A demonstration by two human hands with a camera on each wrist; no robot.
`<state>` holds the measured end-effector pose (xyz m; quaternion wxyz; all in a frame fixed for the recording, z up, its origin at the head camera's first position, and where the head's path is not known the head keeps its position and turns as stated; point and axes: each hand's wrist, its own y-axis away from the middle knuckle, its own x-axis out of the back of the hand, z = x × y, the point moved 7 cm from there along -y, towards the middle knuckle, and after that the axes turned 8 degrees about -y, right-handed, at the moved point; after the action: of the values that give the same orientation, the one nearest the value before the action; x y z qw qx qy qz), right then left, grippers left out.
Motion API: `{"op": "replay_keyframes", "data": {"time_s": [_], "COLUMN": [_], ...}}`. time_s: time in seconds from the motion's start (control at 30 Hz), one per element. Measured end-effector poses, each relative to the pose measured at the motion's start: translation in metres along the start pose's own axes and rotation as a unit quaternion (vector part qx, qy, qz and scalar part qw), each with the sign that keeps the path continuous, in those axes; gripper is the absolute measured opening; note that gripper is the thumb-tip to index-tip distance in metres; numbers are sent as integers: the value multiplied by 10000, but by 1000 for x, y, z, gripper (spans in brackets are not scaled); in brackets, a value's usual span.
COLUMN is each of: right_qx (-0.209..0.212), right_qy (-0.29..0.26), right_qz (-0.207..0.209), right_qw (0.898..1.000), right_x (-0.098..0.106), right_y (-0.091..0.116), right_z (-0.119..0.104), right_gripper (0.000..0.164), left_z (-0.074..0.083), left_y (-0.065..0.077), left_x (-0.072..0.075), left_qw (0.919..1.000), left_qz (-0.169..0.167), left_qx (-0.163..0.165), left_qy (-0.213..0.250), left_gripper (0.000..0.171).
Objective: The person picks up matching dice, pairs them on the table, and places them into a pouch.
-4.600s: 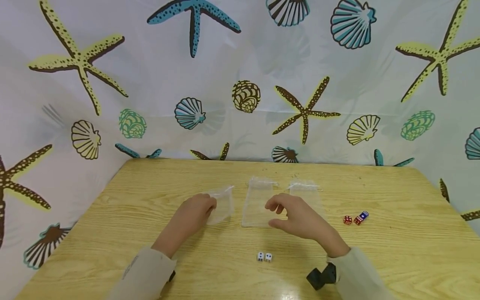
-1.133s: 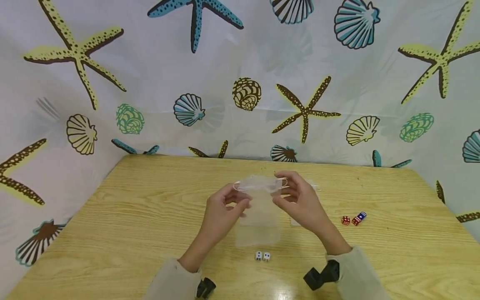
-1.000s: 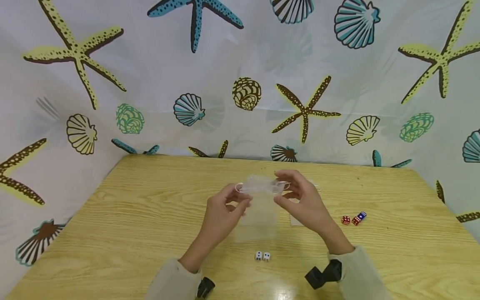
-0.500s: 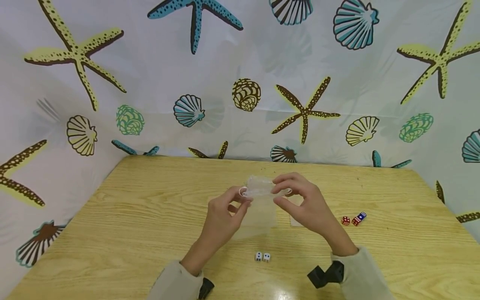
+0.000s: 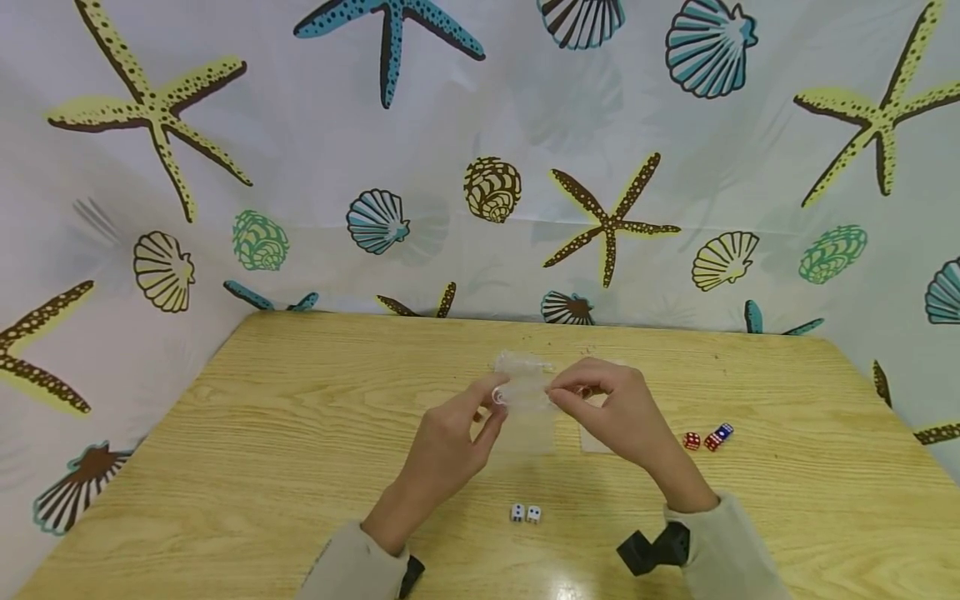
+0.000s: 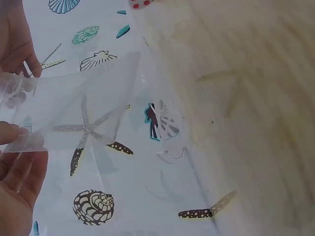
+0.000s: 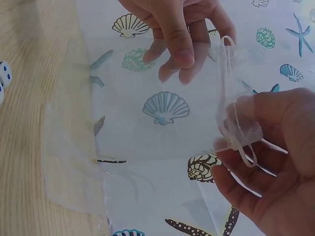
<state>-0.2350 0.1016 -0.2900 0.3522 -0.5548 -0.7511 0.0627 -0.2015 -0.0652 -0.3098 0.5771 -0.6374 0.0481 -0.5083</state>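
Between both hands is a sheer white drawstring pouch, its mouth gathered along looped white cords. My left hand pinches one side of the pouch, thumb in front and fingers behind it, as the right wrist view shows. At the cord end, my right hand pinches the mouth with thumb and fingertips. On the table behind them lies a second sheer pouch, partly covered by the held one. A third pouch shows beside it, mostly hidden behind the right hand.
Two white dice sit side by side on the wood table, nearer than the hands. To the right are red dice and a blue die. A curtain printed with shells and starfish hangs behind the table.
My left hand has brought the pouch from the left to the middle, where my right hand took hold too. In the last second, the right fingertips came together on the mouth.
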Motion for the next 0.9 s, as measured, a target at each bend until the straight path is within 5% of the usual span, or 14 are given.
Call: {"op": "replay_keyframes", "data": {"time_s": [0.23, 0.47, 0.9], "right_qx": [237, 695, 1116], "right_qy": [275, 983, 1912], "right_qz": [0, 94, 480], "right_qw": [9993, 9927, 9740], "right_x": [-2, -7, -22], "right_y": [3, 6, 7], "right_z": [-4, -14, -27], "right_gripper": [21, 35, 37], "left_z": [1, 21, 35], "left_y": [-2, -13, -27], "left_x": [4, 15, 20], "left_qw": [9999, 9959, 9858], "left_qz": [104, 428, 695], "left_qx": [-64, -532, -131], "left_qy": [-89, -587, -1526], "left_gripper": [58, 34, 19]}}
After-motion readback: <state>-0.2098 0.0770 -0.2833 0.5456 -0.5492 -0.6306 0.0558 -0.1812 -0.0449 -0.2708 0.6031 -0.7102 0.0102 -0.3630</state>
